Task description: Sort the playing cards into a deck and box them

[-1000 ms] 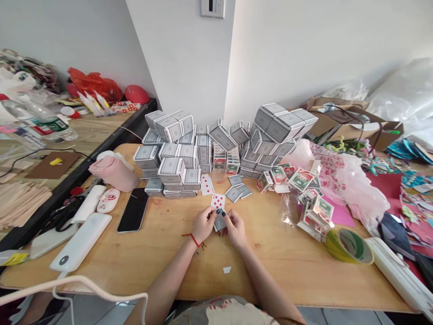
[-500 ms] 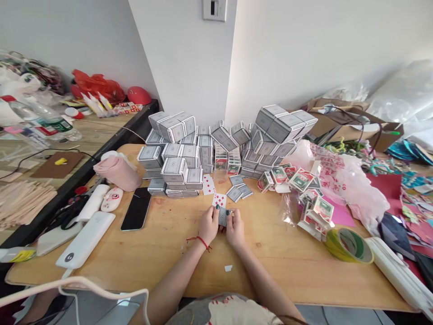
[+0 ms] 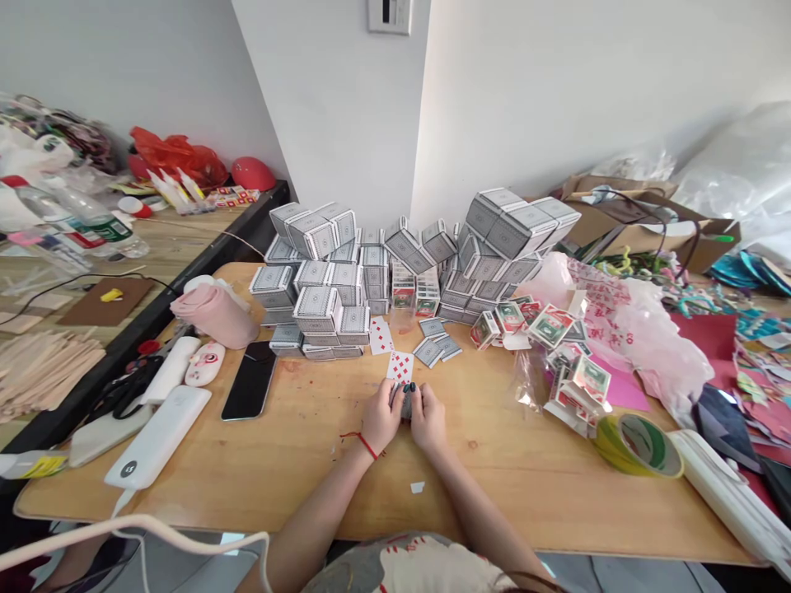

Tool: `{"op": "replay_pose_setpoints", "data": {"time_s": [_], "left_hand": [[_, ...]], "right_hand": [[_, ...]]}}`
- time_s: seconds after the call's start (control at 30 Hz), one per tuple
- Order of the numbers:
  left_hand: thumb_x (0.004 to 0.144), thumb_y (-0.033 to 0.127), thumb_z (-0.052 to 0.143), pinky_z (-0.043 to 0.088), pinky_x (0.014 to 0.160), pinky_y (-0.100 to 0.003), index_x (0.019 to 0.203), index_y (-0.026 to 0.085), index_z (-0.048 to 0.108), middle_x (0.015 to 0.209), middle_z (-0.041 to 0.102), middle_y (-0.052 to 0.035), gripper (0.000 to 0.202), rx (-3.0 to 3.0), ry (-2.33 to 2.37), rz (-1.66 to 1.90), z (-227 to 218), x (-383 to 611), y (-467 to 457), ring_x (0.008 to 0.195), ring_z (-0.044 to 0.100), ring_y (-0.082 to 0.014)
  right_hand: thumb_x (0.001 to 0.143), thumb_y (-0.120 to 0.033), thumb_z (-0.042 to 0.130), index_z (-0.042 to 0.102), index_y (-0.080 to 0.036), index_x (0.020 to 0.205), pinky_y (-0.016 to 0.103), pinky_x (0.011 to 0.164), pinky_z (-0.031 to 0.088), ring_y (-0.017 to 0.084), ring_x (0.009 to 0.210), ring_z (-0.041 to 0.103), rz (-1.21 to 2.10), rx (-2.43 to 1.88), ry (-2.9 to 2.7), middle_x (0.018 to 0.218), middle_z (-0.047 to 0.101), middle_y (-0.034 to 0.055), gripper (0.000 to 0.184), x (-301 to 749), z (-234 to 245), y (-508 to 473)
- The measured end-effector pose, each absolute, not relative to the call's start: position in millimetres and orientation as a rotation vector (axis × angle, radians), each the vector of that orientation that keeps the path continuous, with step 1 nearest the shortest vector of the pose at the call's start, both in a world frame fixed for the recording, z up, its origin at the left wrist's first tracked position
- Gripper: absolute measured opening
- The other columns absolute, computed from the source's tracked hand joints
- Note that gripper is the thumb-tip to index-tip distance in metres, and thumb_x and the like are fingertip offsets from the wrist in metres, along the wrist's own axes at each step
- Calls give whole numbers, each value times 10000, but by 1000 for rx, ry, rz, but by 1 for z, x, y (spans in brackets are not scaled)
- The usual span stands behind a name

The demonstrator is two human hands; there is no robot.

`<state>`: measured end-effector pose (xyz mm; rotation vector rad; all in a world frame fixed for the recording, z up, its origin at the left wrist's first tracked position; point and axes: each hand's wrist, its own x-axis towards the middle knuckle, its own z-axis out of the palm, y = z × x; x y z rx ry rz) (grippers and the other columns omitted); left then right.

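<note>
Between my two hands is a grey-backed playing card [image 3: 406, 405], mostly covered by my fingers; whether it is one card or several I cannot tell. My left hand [image 3: 381, 413] is closed on its left side, with a red string round the wrist. My right hand [image 3: 428, 418] grips the right side, thumbs close together on top. Just beyond my fingertips a face-up diamond card [image 3: 401, 366] lies on the table, and another diamond card [image 3: 381, 336] is behind it. Several face-down cards [image 3: 437, 349] lie to the right of these.
Stacked grey-backed card decks [image 3: 318, 309] rise behind, with more decks [image 3: 503, 218] at right. Opened card boxes [image 3: 551, 326], yellow tape [image 3: 667, 449] and a pink plastic bag [image 3: 671, 338] fill the right. Leftward are a phone [image 3: 249, 381], a power bank [image 3: 157, 436] and a pink roll [image 3: 216, 315].
My hands have drawn closer together and the grey-backed card between them has tilted, so less of its back shows. The cards and decks on the table have stayed put.
</note>
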<state>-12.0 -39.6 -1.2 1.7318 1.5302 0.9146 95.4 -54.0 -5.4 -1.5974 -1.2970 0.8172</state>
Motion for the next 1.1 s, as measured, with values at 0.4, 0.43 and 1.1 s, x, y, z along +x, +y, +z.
{"op": "replay_pose_setpoints", "data": {"time_s": [0.4,0.43,1.1], "left_hand": [[859,378,346,265,474,-231,704,202,498,535,525,-18,279,1999,1624,856,1,-7,-40,471,475,-127],[859,376,348,267,481,-232,695,202,505,537,529,-23,285,2022,1623,860,1,-7,-40,480,480,-129],[864,394,330,334,499,-231,670,190,482,576,537,-14,319,1635,1609,1004,2,1,-45,516,487,-124]], "right_hand": [[850,-501,304,447,-209,675,235,477,343,133,495,457,838,-1585,-1170,542,508,-9,369,93,-5,-50],[851,-500,302,447,-210,669,238,481,347,134,493,460,833,-1592,-1159,541,511,-7,371,92,-4,-49],[840,-513,343,461,-200,692,232,457,352,120,473,444,919,-1516,-1111,549,491,-17,366,96,-2,-51]]}}
